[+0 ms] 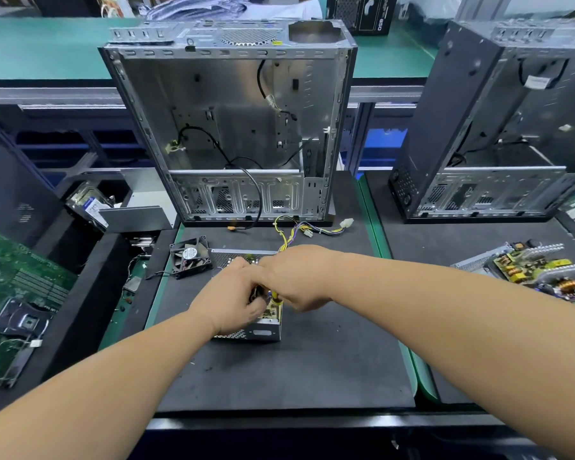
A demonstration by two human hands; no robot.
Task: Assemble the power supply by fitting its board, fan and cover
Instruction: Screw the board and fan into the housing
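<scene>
left hand (228, 298) – fingers curled, gripping | right hand (296, 277) – curled, touching left | forearms converge

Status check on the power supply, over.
Both hands, left hand and right hand, working inside the metal housing. Fan loose alongside. Nothing blocking.

Black foam mat (312, 366) over a green-edged desk (409, 366). Behind, an aluminium rail (47, 94) and a teal upper shelf (47, 48) (crumpled plastic bags (193, 8) piled at its far edge). Open computer case (233, 127) upright at centre, second case (498, 127) right; motherboard (17, 293) lying left. Even, cool overhead light.
</scene>
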